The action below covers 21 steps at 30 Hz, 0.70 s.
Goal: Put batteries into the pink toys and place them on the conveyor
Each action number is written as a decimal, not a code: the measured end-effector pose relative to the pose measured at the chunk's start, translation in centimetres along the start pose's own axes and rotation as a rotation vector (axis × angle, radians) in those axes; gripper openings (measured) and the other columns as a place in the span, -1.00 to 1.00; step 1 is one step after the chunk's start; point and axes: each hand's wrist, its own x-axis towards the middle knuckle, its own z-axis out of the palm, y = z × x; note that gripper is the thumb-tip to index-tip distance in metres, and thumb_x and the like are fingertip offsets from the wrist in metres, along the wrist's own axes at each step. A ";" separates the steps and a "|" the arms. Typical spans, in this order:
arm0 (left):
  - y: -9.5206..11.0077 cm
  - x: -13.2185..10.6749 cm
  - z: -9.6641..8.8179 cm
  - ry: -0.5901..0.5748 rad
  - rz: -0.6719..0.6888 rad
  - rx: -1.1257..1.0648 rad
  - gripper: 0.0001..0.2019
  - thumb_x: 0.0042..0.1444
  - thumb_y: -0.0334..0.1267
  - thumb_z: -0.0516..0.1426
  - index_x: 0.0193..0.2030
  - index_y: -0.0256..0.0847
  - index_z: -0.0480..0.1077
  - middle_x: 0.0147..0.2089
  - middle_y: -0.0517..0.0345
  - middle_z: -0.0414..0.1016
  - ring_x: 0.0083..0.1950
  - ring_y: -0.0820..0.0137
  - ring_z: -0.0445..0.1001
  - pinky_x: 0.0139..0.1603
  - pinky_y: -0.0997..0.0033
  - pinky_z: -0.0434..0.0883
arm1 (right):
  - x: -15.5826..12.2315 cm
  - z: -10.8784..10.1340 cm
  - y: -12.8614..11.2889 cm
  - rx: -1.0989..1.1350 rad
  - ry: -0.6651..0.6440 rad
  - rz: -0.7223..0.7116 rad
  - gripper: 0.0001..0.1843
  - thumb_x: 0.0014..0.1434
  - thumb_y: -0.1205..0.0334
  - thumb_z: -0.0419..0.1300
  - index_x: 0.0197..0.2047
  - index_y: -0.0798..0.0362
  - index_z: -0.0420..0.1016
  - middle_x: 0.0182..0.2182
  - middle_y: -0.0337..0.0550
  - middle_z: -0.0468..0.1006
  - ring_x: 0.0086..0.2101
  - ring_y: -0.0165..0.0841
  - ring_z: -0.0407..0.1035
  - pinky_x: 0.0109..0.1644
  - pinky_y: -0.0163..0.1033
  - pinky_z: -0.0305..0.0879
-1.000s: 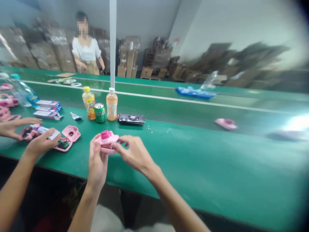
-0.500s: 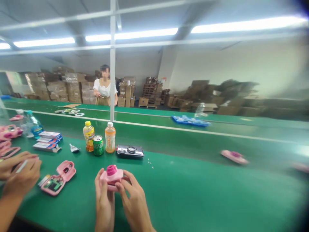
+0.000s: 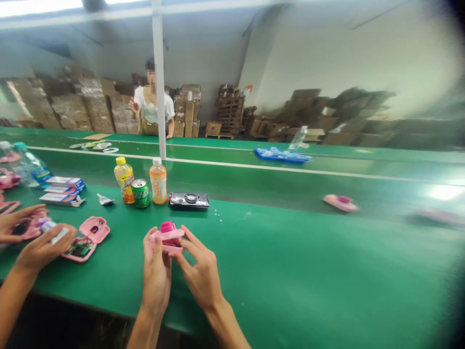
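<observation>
My left hand (image 3: 156, 271) and my right hand (image 3: 200, 274) are both closed around a pink toy camera (image 3: 168, 237), which I hold just above the green table (image 3: 290, 261), its dark-pink lens barrel (image 3: 167, 227) pointing up; my left hand cups it from below, while my right hand grips its side with bent fingers (image 3: 189, 247). To my left, a co-worker's hands are at work: the nearer hand (image 3: 41, 249) holds a white tube (image 3: 54, 232), and the farther hand (image 3: 16, 220) rests on a pink camera shell (image 3: 31, 228). Just beside the nearer hand lies an open pink case (image 3: 86, 238) with a green circuit board (image 3: 78, 249) inside; beyond my hands stand a yellow juice bottle (image 3: 124, 180), a green drink can (image 3: 141, 193) and an orange drink bottle (image 3: 158, 182), next to a black camera (image 3: 189, 199) with a few tiny pale bits (image 3: 218, 215) near it. Farther left are stacked printed cartons (image 3: 62, 191) and a small foil packet (image 3: 104, 199); across the table — well apart from me — lie a pink camera body (image 3: 340, 202) and a blue tray (image 3: 282, 155); a person (image 3: 150, 104) stands far off before stacked cardboard boxes (image 3: 82, 104).
</observation>
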 end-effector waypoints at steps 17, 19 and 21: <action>-1.2 0.0 -0.2 0.106 -0.235 -0.216 -0.55 0.27 0.08 0.18 0.28 0.19 0.35 0.12 0.25 0.62 0.17 0.13 0.58 0.05 0.15 0.62 | -1.1 0.5 -0.4 0.358 0.074 0.270 -0.67 0.24 0.17 0.36 0.05 -0.01 0.47 -0.04 -0.13 0.63 -0.12 -0.29 0.56 0.02 -0.23 0.51; -1.3 -0.2 -0.2 0.128 -0.263 -0.298 -0.58 0.28 0.11 0.16 0.24 0.21 0.36 0.05 0.24 0.64 0.15 0.14 0.59 0.05 0.15 0.62 | -0.7 0.1 -0.6 0.378 0.007 0.295 -0.76 0.25 0.15 0.34 -0.04 0.01 0.52 -0.08 -0.12 0.62 -0.10 -0.27 0.54 0.01 -0.23 0.50; -1.3 -0.5 0.0 0.147 -0.321 -0.441 -0.59 0.26 0.15 0.17 0.20 0.18 0.37 -0.02 0.22 0.65 0.12 0.14 0.61 0.05 0.14 0.62 | -0.2 -0.4 -0.7 0.431 -0.046 0.354 -0.81 0.24 0.13 0.33 -0.15 0.03 0.50 -0.11 -0.11 0.62 -0.10 -0.25 0.55 0.00 -0.21 0.50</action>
